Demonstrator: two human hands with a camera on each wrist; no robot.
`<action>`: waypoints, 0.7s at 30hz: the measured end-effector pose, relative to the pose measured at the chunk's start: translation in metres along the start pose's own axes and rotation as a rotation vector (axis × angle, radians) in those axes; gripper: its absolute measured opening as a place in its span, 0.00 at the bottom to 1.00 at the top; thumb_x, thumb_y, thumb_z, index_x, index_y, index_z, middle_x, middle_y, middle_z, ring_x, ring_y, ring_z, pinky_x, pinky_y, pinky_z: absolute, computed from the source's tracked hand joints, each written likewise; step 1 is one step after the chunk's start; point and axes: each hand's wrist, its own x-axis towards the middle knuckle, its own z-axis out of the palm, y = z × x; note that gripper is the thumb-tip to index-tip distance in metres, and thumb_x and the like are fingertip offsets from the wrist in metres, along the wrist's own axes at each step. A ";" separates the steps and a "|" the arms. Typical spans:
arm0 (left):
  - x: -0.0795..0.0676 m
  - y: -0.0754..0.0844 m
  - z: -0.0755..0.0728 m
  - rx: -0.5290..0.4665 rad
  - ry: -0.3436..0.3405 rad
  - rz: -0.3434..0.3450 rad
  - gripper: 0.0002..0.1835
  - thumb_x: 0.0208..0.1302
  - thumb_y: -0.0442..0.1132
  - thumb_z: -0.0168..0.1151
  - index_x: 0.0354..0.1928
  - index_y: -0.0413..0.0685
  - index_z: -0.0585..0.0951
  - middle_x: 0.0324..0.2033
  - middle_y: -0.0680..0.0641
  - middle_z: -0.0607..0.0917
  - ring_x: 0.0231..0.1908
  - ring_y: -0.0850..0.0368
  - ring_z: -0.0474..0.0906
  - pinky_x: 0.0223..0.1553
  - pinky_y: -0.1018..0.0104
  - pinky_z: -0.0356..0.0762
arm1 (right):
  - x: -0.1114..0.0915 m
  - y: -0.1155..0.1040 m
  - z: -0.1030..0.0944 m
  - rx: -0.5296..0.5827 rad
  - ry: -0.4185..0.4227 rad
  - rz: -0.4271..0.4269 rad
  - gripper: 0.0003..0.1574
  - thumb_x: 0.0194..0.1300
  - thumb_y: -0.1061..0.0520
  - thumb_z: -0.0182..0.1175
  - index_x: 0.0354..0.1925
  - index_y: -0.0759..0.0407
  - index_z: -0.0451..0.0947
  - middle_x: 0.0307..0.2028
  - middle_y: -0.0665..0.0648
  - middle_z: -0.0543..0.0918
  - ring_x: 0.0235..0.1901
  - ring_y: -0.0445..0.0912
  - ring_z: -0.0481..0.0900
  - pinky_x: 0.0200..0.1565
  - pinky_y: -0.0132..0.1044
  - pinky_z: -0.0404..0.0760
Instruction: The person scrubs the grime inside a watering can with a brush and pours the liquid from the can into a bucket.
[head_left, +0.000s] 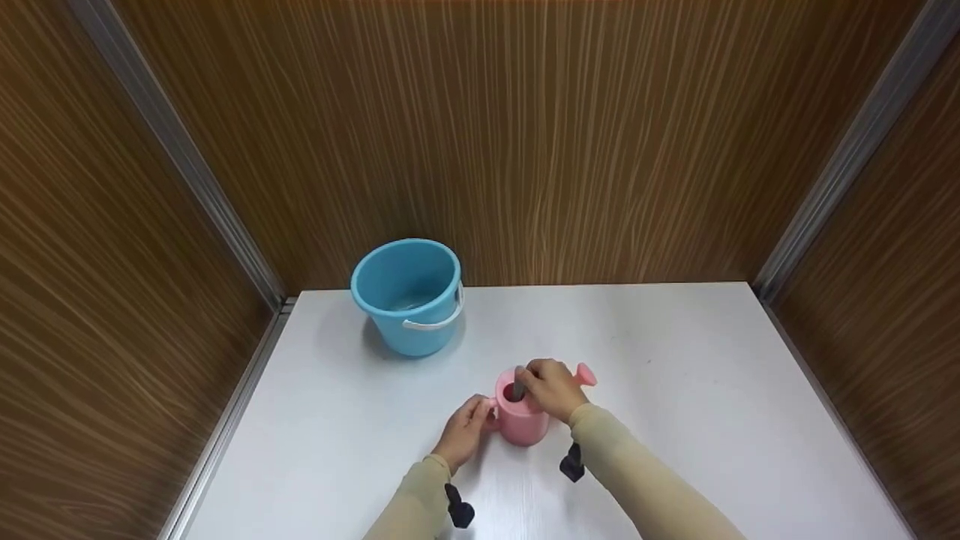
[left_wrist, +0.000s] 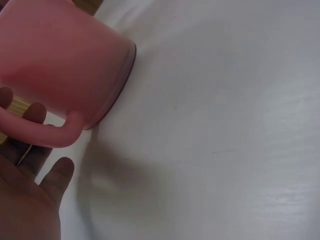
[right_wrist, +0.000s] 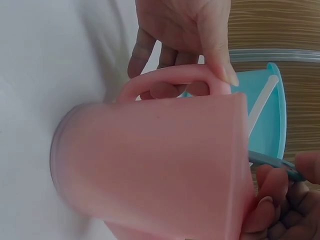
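A pink watering can (head_left: 523, 429) stands upright on the white table, its sprinkler head (head_left: 586, 374) toward the right. My left hand (head_left: 463, 430) grips the can's looped handle (left_wrist: 45, 134), the thumb on its top end and fingertips showing through the loop in the right wrist view. Over the can's opening, my right hand (head_left: 553, 388) pinches a slim grey stick-like tool (right_wrist: 272, 161) between thumb and fingers. Its lower end goes down into the opening and is hidden, so I cannot tell its kind.
A light blue bucket (head_left: 406, 279) with a white handle (head_left: 442, 322) stands at the back left of the white table (head_left: 675, 420). Wood-patterned panels (head_left: 525, 142) rise behind and on both sides, with grey metal strips (head_left: 187, 165) at the corners.
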 end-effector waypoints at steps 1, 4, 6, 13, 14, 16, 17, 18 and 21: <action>0.000 0.000 0.000 -0.003 0.001 -0.003 0.23 0.70 0.65 0.42 0.44 0.57 0.77 0.43 0.49 0.79 0.48 0.52 0.74 0.51 0.56 0.68 | 0.000 0.000 0.000 -0.011 0.002 -0.004 0.18 0.71 0.52 0.53 0.29 0.60 0.82 0.25 0.53 0.81 0.27 0.44 0.74 0.34 0.39 0.74; -0.003 0.005 0.000 -0.015 0.001 0.009 0.23 0.71 0.63 0.42 0.44 0.55 0.77 0.44 0.47 0.78 0.48 0.51 0.74 0.52 0.55 0.68 | 0.001 0.001 -0.001 -0.025 0.007 -0.019 0.18 0.72 0.53 0.52 0.29 0.60 0.81 0.25 0.52 0.79 0.28 0.45 0.73 0.37 0.40 0.73; -0.003 0.004 0.000 -0.015 0.004 0.011 0.23 0.71 0.63 0.42 0.44 0.54 0.77 0.44 0.46 0.78 0.48 0.51 0.74 0.52 0.55 0.69 | 0.001 0.001 -0.002 -0.015 0.008 -0.022 0.18 0.72 0.53 0.51 0.30 0.60 0.80 0.24 0.51 0.78 0.28 0.45 0.73 0.37 0.40 0.72; 0.000 -0.002 0.002 -0.005 -0.006 -0.016 0.24 0.68 0.67 0.41 0.44 0.58 0.76 0.44 0.50 0.78 0.48 0.53 0.75 0.53 0.56 0.69 | 0.002 0.005 -0.006 0.148 0.018 0.063 0.18 0.73 0.52 0.50 0.32 0.61 0.79 0.24 0.52 0.75 0.30 0.46 0.71 0.37 0.38 0.69; 0.000 -0.002 0.002 -0.008 -0.009 -0.012 0.25 0.69 0.67 0.41 0.45 0.58 0.76 0.44 0.49 0.78 0.48 0.52 0.75 0.53 0.55 0.69 | 0.002 0.005 -0.006 0.185 0.021 0.085 0.19 0.73 0.51 0.50 0.33 0.62 0.79 0.25 0.52 0.75 0.31 0.46 0.71 0.37 0.37 0.69; 0.000 -0.002 0.002 -0.011 -0.012 -0.012 0.25 0.69 0.67 0.40 0.45 0.58 0.76 0.44 0.49 0.78 0.49 0.51 0.75 0.54 0.55 0.69 | 0.003 0.007 -0.007 0.264 0.024 0.123 0.19 0.73 0.50 0.49 0.34 0.62 0.79 0.26 0.52 0.75 0.32 0.45 0.71 0.37 0.36 0.68; 0.000 -0.002 0.003 -0.014 -0.013 -0.010 0.25 0.69 0.66 0.40 0.45 0.57 0.75 0.44 0.49 0.78 0.49 0.51 0.75 0.54 0.54 0.68 | 0.003 0.008 -0.008 0.312 0.026 0.140 0.20 0.74 0.50 0.49 0.34 0.63 0.78 0.26 0.52 0.74 0.31 0.45 0.70 0.36 0.35 0.68; 0.000 -0.002 0.003 -0.017 -0.015 -0.008 0.25 0.69 0.66 0.40 0.45 0.57 0.75 0.45 0.49 0.77 0.50 0.50 0.74 0.55 0.54 0.68 | 0.003 0.009 -0.008 0.360 0.029 0.156 0.20 0.74 0.50 0.48 0.33 0.64 0.78 0.26 0.52 0.74 0.30 0.45 0.70 0.35 0.34 0.68; -0.001 -0.003 0.004 -0.025 -0.018 -0.008 0.24 0.70 0.65 0.40 0.45 0.56 0.75 0.45 0.48 0.77 0.50 0.50 0.74 0.55 0.54 0.67 | 0.004 0.013 -0.009 0.502 0.038 0.191 0.21 0.75 0.51 0.47 0.32 0.65 0.75 0.23 0.53 0.71 0.25 0.44 0.68 0.28 0.32 0.67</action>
